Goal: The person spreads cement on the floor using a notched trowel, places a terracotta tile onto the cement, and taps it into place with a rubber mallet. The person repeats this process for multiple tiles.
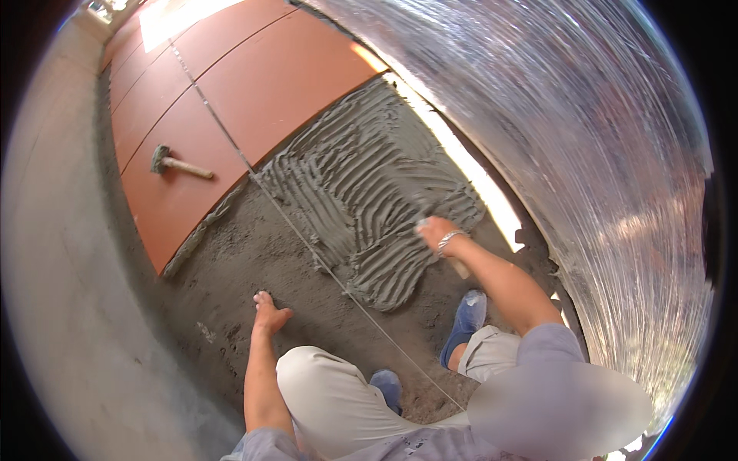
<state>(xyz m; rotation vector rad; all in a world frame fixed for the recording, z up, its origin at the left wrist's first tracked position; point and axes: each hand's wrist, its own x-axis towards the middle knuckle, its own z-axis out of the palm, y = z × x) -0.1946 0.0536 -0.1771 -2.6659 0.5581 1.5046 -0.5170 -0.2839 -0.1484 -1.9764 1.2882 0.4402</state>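
Grey mortar (pixel 361 192) lies spread in combed ridges over the rough ground, beside the laid reddish tiles. Over its right part, my right hand (pixel 440 234) is closed round a trowel. The end of the trowel's light handle (pixel 460 267) shows below my wrist, while the blade is smeared by motion and mostly hidden. My left hand (pixel 270 313) reaches low over the bare grey ground on the left, thumb apart from the fingers, with nothing visible in it. A taut string (pixel 338 283) runs between my two hands, across the ground and tiles.
A mallet (pixel 173 163) with a pale handle rests on the reddish tiles (pixel 269 92). A plain wall (pixel 69 253) borders the left side. Shiny plastic-like sheeting (pixel 607 154) rises along the right. My blue shoes (pixel 466 323) stand on the ground below the mortar.
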